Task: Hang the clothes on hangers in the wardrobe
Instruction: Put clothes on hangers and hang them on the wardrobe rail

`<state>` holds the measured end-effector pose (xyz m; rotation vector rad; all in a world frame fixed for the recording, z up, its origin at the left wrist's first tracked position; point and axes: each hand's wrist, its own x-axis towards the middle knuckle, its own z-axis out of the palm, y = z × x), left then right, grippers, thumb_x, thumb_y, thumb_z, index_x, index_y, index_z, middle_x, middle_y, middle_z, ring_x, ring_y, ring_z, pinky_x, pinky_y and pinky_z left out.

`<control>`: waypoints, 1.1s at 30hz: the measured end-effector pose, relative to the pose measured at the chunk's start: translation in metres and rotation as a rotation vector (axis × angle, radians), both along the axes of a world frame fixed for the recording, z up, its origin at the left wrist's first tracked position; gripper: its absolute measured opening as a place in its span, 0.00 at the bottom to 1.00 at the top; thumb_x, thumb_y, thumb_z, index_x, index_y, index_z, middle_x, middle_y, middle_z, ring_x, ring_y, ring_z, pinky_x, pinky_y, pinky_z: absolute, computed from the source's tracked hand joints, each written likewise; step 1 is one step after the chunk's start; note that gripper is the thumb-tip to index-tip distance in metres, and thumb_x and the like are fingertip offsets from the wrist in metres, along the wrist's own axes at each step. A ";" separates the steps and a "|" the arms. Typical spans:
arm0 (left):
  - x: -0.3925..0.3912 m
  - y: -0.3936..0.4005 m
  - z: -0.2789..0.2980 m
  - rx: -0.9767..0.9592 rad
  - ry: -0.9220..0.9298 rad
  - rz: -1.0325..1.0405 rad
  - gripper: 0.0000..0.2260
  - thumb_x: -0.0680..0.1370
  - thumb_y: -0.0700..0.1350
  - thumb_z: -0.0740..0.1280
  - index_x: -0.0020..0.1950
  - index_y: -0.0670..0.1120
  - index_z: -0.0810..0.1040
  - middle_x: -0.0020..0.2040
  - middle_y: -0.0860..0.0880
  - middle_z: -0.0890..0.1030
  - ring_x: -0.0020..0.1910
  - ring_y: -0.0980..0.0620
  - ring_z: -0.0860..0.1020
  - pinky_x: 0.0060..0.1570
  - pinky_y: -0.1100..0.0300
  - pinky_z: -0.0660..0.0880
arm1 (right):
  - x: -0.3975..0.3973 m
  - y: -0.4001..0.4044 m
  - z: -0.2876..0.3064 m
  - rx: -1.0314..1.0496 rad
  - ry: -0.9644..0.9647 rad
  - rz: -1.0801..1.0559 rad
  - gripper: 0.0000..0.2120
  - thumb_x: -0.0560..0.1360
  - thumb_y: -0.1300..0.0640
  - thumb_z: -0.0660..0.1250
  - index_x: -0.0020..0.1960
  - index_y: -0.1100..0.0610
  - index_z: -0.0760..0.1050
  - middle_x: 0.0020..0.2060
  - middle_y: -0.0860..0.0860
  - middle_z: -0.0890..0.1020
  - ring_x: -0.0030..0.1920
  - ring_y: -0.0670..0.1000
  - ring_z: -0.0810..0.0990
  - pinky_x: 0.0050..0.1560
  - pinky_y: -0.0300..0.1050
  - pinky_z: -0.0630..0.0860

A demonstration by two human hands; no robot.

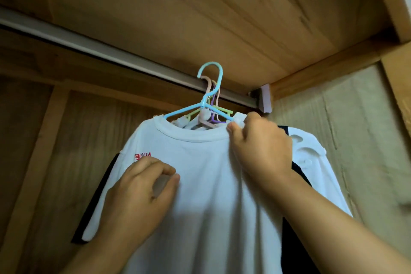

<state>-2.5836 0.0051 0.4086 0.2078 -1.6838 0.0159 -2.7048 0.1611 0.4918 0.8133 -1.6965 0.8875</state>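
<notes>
Both hands [262,147] pinch white shirt [200,184] beneath wooden wardrobe's [200,6] grey rail [111,51].

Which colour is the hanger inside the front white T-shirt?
Light blue hanger; the head view shows it.

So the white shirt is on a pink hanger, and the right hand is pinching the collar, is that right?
Not quite. The white shirt is on a blue hanger, not a pink one; the pink hangers sit behind it on the rail. The head view shows it. The right hand does pinch the fabric at the collar.
</notes>
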 end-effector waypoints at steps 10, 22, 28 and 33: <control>-0.004 0.056 -0.041 0.091 0.006 0.152 0.35 0.75 0.69 0.45 0.69 0.47 0.68 0.69 0.47 0.71 0.72 0.47 0.60 0.71 0.46 0.44 | -0.006 0.106 -0.134 -0.110 -0.122 0.268 0.17 0.73 0.41 0.64 0.37 0.54 0.71 0.21 0.47 0.70 0.29 0.52 0.70 0.32 0.46 0.66; -0.041 0.194 -0.141 -0.187 -0.385 -0.237 0.16 0.78 0.54 0.54 0.40 0.48 0.75 0.32 0.55 0.76 0.30 0.55 0.75 0.31 0.59 0.68 | -0.001 0.286 -0.251 0.005 -0.300 0.172 0.21 0.66 0.33 0.59 0.36 0.50 0.75 0.31 0.42 0.77 0.30 0.43 0.70 0.34 0.39 0.68; -0.063 0.281 -0.198 -0.132 -0.478 -0.527 0.14 0.78 0.60 0.55 0.45 0.51 0.70 0.43 0.52 0.74 0.34 0.52 0.73 0.32 0.63 0.67 | 0.034 0.387 -0.290 0.120 -0.471 0.195 0.10 0.71 0.41 0.64 0.38 0.46 0.76 0.31 0.34 0.76 0.32 0.35 0.75 0.33 0.25 0.66; -0.059 0.315 -0.237 -0.103 -0.470 -0.723 0.18 0.80 0.62 0.53 0.44 0.51 0.73 0.35 0.62 0.71 0.32 0.64 0.70 0.35 0.77 0.65 | 0.074 0.430 -0.319 0.286 -0.436 0.107 0.11 0.76 0.50 0.58 0.56 0.44 0.72 0.43 0.41 0.80 0.41 0.43 0.78 0.40 0.32 0.72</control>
